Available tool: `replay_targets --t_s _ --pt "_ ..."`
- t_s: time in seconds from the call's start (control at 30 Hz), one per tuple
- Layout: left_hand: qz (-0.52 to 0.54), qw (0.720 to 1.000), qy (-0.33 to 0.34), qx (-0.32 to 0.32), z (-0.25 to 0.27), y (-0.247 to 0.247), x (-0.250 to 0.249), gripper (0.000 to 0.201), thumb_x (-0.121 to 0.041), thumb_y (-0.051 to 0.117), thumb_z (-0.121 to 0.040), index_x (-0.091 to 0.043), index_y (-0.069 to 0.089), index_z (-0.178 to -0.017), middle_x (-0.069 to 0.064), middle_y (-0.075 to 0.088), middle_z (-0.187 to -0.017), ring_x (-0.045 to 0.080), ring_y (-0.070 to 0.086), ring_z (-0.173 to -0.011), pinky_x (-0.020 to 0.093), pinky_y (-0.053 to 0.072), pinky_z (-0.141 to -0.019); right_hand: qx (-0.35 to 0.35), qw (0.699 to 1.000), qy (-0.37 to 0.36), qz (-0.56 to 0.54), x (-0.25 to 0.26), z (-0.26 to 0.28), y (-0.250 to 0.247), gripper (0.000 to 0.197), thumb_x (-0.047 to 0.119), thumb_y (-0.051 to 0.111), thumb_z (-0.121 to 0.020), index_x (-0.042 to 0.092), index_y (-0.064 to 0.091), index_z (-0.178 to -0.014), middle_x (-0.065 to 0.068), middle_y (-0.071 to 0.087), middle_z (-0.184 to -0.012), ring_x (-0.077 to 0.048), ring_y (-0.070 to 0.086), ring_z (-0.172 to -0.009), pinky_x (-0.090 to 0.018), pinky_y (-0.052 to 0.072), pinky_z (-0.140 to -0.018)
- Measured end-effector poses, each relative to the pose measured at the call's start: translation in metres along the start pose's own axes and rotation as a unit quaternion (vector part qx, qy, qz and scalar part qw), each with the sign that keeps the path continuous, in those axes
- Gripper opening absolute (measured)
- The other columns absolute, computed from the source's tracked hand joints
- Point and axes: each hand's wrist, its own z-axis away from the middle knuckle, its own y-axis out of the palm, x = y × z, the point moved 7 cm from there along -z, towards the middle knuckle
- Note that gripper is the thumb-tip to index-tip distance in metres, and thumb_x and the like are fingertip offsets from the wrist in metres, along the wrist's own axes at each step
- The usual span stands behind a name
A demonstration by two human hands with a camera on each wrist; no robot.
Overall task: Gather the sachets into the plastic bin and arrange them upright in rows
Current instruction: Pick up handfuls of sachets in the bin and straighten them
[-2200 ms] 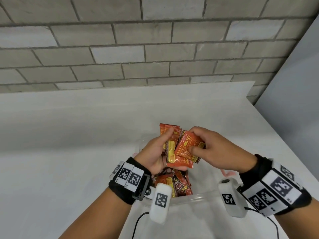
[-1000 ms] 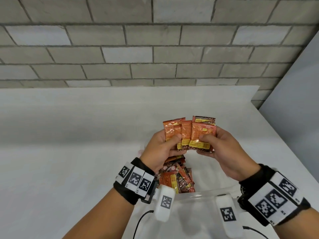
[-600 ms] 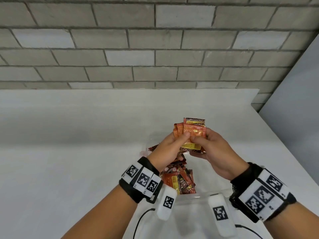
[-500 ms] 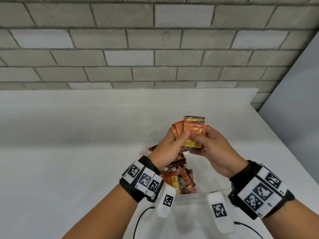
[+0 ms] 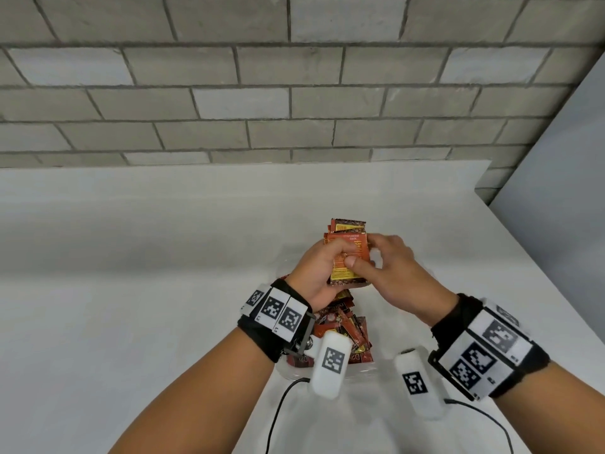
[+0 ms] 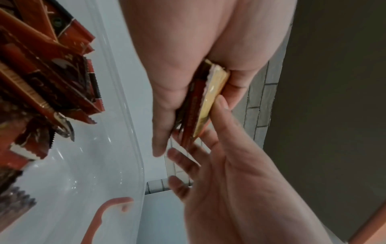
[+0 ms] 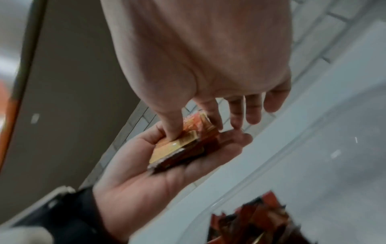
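Near wrists: black bands with white square-pattern tags sit on both arms, and two thin black cables (image 5: 278, 407) run along the white table (image 5: 131, 306).
Bin: the clear plastic bin (image 5: 366, 375) sits right under the hands, its near rim between the two wrists.
Loose pile: a heap of red and brown foil sachets (image 5: 343, 332) lies in the bin, tipped every which way — none of them stand up yet.
Left hand: the left hand (image 5: 316, 273) is curled around a small neat stack of orange and red sachets (image 5: 348, 260), thumb on the front and fingers behind.
Right hand: the right hand (image 5: 389, 276) pinches the same stack from the other side, thumb on the front face; in the right wrist view its other fingers are spread out past the stack.
Stack: it is held up in the air above the far part of the bin, long side pointing up and down.
What matters next: the bin lies straight below the stack, and both hands are just as close — so I think the stack only needs to go down, kept standing.
Far: a grey brick wall (image 5: 294, 93).
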Motion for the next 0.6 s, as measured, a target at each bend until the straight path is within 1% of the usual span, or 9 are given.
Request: replay_targets --t_s 0.03,0.1,0.17,0.2,0.3,0.4,0.47,0.53,0.6 --pt "0.008 1.0 -0.003 -0.002 0.0 -0.001 0.0 0.023 -0.011 0.049 -0.087 -0.007 0.06 -0.107 0.014 0.067 -0.092 0.025 0.066 -0.081 0.035 0.055 -0.072 -0.034 0.998 -0.013 0.054 0.002 0.001 -0.007 0.065 0.051 0.06 -0.084 0.03 0.035 -0.141 0.001 0.033 -0.14 -0.021 0.027 -0.133 -0.037 0.029 -0.108" --pt "0.026 1.0 -0.009 -0.011 0.001 -0.004 0.001 0.021 -0.007 0.042 -0.091 -0.004 0.06 -0.102 0.015 0.068 -0.084 0.026 0.068 -0.074 0.034 0.055 -0.069 -0.049 0.993 -0.094 0.047 0.016 0.005 -0.012 0.092 0.053 0.069 -0.075 0.032 0.017 -0.149 0.006 0.013 -0.153 -0.014 0.01 -0.14 -0.037 0.02 -0.113" --pt "0.028 1.0 -0.01 -0.009 0.002 -0.004 0.002 0.018 -0.003 0.042 -0.089 -0.003 0.06 -0.091 0.012 0.066 -0.071 0.022 0.065 -0.062 0.028 0.054 -0.059 0.003 0.982 -0.179 0.058 0.029 0.012 -0.006 0.109 0.05 0.078 -0.067 0.039 0.006 -0.148 0.012 0.0 -0.156 -0.007 0.001 -0.14 -0.036 0.014 -0.113" --pt "0.022 1.0 -0.012 -0.009 0.003 -0.003 0.004 0.018 -0.001 0.043 -0.087 -0.005 0.06 -0.084 0.009 0.063 -0.066 0.02 0.063 -0.059 0.025 0.052 -0.055 0.027 0.973 -0.206 0.1 0.032 0.013 0.0 0.115 0.048 0.081 -0.064 0.041 0.002 -0.148 0.012 -0.001 -0.156 -0.007 0.001 -0.141 -0.035 0.012 -0.113" --pt "0.031 0.999 -0.018 0.0 0.004 0.002 0.007 0.018 -0.003 0.046 -0.086 -0.009 0.059 -0.076 0.004 0.059 -0.062 0.014 0.059 -0.057 0.023 0.048 -0.054 0.031 0.949 -0.236 0.209 0.034 0.01 0.008 0.117 0.045 0.08 -0.066 0.033 0.0 -0.15 0.005 0.021 -0.151 -0.014 0.02 -0.137 -0.03 0.019 -0.109" --pt "0.056 0.998 -0.003 0.016 0.006 0.004 0.005 0.014 -0.009 0.051 -0.078 -0.011 0.063 -0.072 0.004 0.06 -0.064 0.013 0.06 -0.059 0.024 0.048 -0.058 0.009 0.951 -0.226 0.209 0.034 0.008 0.007 0.109 0.044 0.078 -0.07 0.024 0.008 -0.151 0.004 0.035 -0.141 -0.014 0.035 -0.128 -0.031 0.024 -0.105" --pt "0.059 0.998 0.004 0.021 0.006 0.004 0.004 0.01 -0.009 0.056 -0.074 -0.012 0.066 -0.07 0.005 0.061 -0.065 0.013 0.061 -0.06 0.024 0.049 -0.059 0.001 0.947 -0.236 0.218 0.036 0.01 0.008 0.103 0.043 0.077 -0.072 0.021 0.013 -0.151 0.003 0.038 -0.14 -0.015 0.035 -0.128 -0.03 0.023 -0.106" --pt "0.062 0.998 0.009 0.018 0.004 0.002 0.005 0.008 -0.004 0.059 -0.072 -0.01 0.063 -0.075 0.006 0.06 -0.066 0.015 0.061 -0.061 0.025 0.05 -0.059 -0.006 0.941 -0.239 0.238 0.038 0.012 0.008 0.101 0.044 0.076 -0.073 0.02 0.016 -0.15 0.003 0.035 -0.143 -0.014 0.028 -0.133 -0.03 0.018 -0.108" --pt "0.064 0.998 0.016 0.012 0.001 0.001 0.006 0.01 -0.006 0.057 -0.07 -0.009 0.059 -0.08 0.006 0.06 -0.067 0.016 0.061 -0.062 0.026 0.05 -0.059 -0.009 0.94 -0.232 0.249 0.039 0.01 0.006 0.101 0.047 0.075 -0.072 0.02 0.017 -0.15 0.003 0.033 -0.144 -0.014 0.022 -0.136 -0.029 0.015 -0.108"
